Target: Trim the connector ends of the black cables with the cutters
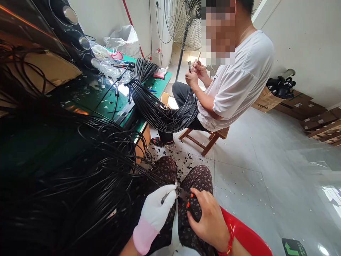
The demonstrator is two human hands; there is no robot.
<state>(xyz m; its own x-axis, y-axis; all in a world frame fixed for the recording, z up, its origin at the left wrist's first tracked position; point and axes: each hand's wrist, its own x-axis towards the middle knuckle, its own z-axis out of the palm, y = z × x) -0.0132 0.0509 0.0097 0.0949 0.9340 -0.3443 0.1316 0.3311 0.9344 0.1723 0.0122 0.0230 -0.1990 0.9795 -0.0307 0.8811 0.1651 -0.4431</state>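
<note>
My left hand [157, 206] wears a white glove with a pink cuff. Its fingertips are pinched together over my lap on the end of a black cable [151, 174]; the tip itself is too small to make out. In my bare right hand [209, 217] are small pliers [183, 195] with orange and black handles. Their jaws reach right up to the gloved fingertips. Many loose black cables [112, 167] spread from the table on my left towards that glove.
A co-worker [239, 81] sits on a wooden stool [207, 140], holding thin pieces, with a coiled cable bundle [165, 113] across the lap. Scraps litter the floor [234, 170] and green table [101, 96]. A fan [183, 21] stands behind; cardboard boxes [298, 106] line the wall.
</note>
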